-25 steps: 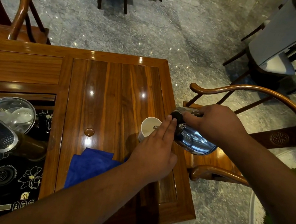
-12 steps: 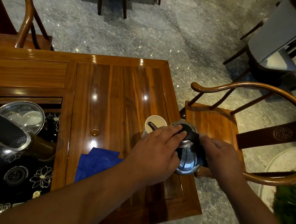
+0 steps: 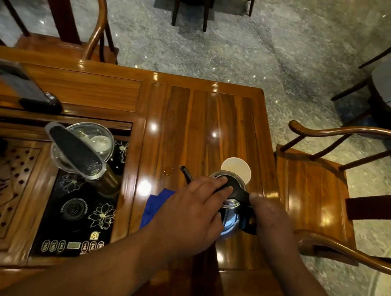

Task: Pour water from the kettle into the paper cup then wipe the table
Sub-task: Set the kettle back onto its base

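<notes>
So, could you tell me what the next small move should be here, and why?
Probably let go of the kettle and reach for the blue cloth. The kettle stands upright on the table, its spout pointing away from the paper cup, so pouring looks over. The left hand rests on the lid, right beside the cloth; the right hand is at the handle.

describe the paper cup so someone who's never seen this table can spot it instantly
Start at the glossy wooden table and go to its right end, beside the round-backed chair. The paper cup stands just beyond the steel kettle both hands hold. It is the only white, open-topped round thing there.
</notes>
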